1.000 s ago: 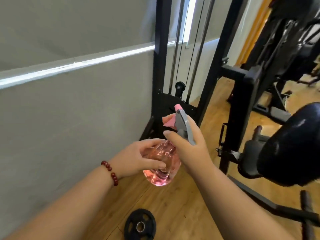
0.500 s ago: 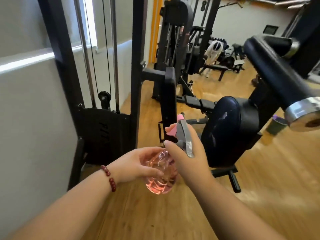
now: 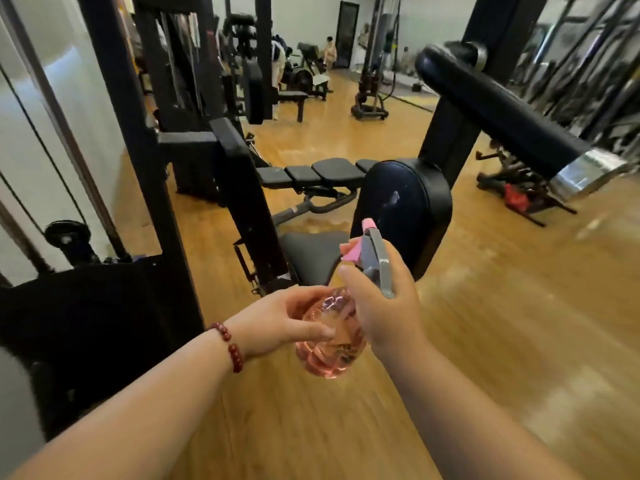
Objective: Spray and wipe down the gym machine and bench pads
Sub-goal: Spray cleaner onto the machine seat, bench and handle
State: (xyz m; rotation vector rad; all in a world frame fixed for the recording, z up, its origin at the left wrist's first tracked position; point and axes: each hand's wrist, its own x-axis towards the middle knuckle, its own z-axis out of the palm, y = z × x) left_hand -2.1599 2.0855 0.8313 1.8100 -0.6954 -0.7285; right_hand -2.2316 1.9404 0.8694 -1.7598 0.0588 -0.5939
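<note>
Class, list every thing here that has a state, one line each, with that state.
Spray bottle: held up in both hands, no spray visible.
Left hand: holds the bottle's side.
Right hand: grips the top, finger at the trigger.
Back pad: upright, untouched.
Seat: untouched.

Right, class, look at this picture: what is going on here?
A person in a gym holds a pink spray bottle. The right grip holds its neck; the left grip holds its clear body. The nozzle points towards the machine's black back pad just ahead. No cloth shows, so wiping looks not yet begun.
</note>
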